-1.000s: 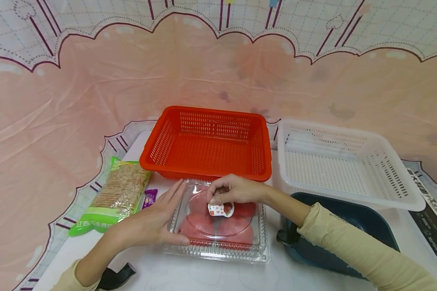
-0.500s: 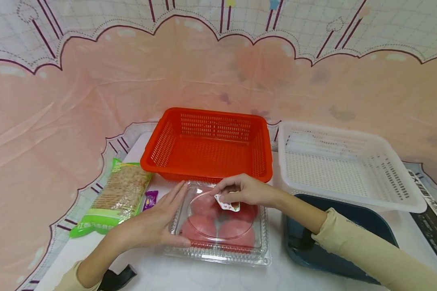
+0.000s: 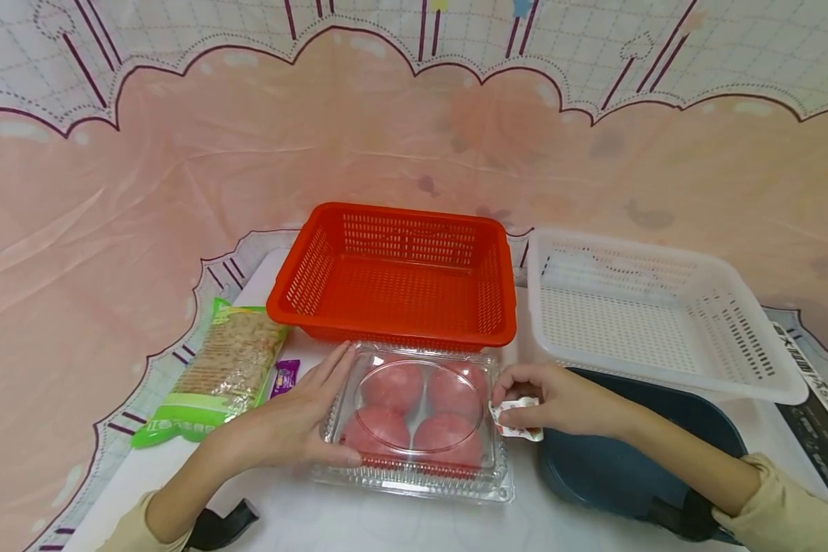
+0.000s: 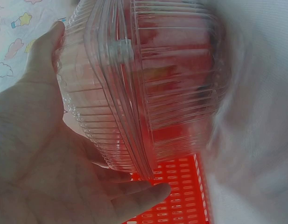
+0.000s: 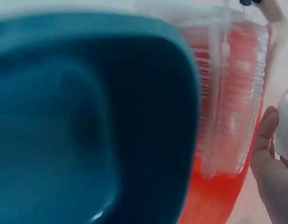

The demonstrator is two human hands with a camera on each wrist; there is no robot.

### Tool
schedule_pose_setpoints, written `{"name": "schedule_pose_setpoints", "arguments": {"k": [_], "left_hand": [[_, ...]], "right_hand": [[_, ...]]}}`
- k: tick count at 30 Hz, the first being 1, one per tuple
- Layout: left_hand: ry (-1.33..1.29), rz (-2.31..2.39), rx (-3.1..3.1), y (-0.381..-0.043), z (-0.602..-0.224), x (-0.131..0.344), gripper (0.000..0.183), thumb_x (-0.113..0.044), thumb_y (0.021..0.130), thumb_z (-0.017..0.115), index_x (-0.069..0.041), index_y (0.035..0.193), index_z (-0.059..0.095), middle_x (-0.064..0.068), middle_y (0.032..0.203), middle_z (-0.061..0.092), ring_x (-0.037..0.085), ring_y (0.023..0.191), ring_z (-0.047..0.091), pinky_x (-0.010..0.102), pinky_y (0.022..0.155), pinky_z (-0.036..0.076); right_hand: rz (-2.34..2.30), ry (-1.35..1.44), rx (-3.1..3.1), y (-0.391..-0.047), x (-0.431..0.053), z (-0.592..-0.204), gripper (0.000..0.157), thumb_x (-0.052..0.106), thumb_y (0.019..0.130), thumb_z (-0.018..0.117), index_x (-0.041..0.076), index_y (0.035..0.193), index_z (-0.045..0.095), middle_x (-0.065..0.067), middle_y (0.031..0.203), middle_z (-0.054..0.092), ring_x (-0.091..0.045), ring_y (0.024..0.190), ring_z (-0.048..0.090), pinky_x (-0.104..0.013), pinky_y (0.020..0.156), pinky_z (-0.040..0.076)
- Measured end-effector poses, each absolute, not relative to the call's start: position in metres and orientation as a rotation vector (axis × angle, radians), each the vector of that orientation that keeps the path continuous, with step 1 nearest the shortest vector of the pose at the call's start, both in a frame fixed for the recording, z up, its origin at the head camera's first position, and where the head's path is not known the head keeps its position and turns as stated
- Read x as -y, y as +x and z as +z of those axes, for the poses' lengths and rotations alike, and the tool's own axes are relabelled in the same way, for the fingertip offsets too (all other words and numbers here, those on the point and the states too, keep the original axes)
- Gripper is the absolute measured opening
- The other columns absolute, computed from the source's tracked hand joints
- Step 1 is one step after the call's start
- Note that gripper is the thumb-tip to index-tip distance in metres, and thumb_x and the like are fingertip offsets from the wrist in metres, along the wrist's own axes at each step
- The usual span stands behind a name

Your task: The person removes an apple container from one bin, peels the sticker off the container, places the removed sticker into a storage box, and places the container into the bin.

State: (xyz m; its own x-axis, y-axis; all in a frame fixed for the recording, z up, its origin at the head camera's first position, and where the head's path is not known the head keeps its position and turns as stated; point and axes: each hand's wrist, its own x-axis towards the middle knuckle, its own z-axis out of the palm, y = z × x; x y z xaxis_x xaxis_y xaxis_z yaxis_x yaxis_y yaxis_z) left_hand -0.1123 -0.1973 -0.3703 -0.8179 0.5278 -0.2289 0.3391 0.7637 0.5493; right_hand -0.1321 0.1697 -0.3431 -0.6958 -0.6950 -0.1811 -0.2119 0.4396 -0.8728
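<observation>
A clear plastic clamshell box (image 3: 448, 484) holding several round pinkish-red fruits (image 3: 379, 431) sits in the middle of the white table, its lid down. My left hand (image 3: 283, 429) rests against its left side, fingers stretched along the edge and the thumb at the front; the left wrist view has the ribbed box wall (image 4: 176, 60) beside the palm. Just right of the box, my right hand (image 3: 555, 400) pinches a white-and-red sticker label (image 3: 522, 434) between thumb and fingers. The label (image 5: 285, 133) appears curled at the right edge of the right wrist view.
Behind the box stands a red basket (image 3: 393, 307). A white basket (image 3: 614, 322) is at the back right, with a dark blue basin (image 3: 593, 475) before it. To the left lie a green-edged food bag (image 3: 231, 360) and a small purple packet (image 3: 285, 378). A black box (image 3: 814, 441) lies far right.
The right hand has moved right, from over the lid to beside the box, carrying the label that lay on the lid a second ago. The left hand stays in place.
</observation>
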Motion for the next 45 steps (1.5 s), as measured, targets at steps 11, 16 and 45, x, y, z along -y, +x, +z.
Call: {"name": "schedule_pose_setpoints", "arguments": {"k": [11, 16, 45], "left_hand": [[0.660, 0.710, -2.576, -0.112, -0.370, 0.197, 0.126, -0.070, 0.069, 0.071, -0.025, 0.156, -0.008, 0.006, 0.165, -0.006, 0.036, 0.152, 0.009, 0.059, 0.106, 0.042], [0.661, 0.706, -2.580, -0.113, -0.371, 0.197, 0.126, -0.070, 0.069, 0.071, -0.025, 0.157, -0.008, 0.006, 0.165, -0.006, 0.035, 0.152, 0.009, 0.058, 0.105, 0.042], [0.670, 0.719, -2.582, -0.113, -0.371, 0.197, 0.127, -0.070, 0.069, 0.071, -0.023, 0.156, -0.009, 0.006, 0.165, -0.006, 0.036, 0.151, 0.009, 0.058, 0.105, 0.043]], "right_hand": [[-1.207, -0.787, -2.358, -0.099, -0.225, -0.354, 0.010, 0.018, 0.089, 0.070, 0.020, 0.097, 0.065, 0.003, 0.096, 0.065, -0.006, 0.083, 0.059, -0.020, 0.063, 0.053], [-1.201, -0.799, -2.444, -0.093, -0.244, -0.364, 0.012, 0.013, 0.086, 0.072, 0.021, 0.092, 0.065, 0.004, 0.099, 0.062, -0.004, 0.083, 0.056, -0.021, 0.057, 0.050], [-0.834, -1.073, -2.831, -0.098, -0.275, -0.420, 0.022, 0.006, 0.074, 0.080, 0.019, 0.078, 0.062, 0.008, 0.085, 0.058, 0.009, 0.077, 0.047, -0.016, 0.058, 0.044]]}}
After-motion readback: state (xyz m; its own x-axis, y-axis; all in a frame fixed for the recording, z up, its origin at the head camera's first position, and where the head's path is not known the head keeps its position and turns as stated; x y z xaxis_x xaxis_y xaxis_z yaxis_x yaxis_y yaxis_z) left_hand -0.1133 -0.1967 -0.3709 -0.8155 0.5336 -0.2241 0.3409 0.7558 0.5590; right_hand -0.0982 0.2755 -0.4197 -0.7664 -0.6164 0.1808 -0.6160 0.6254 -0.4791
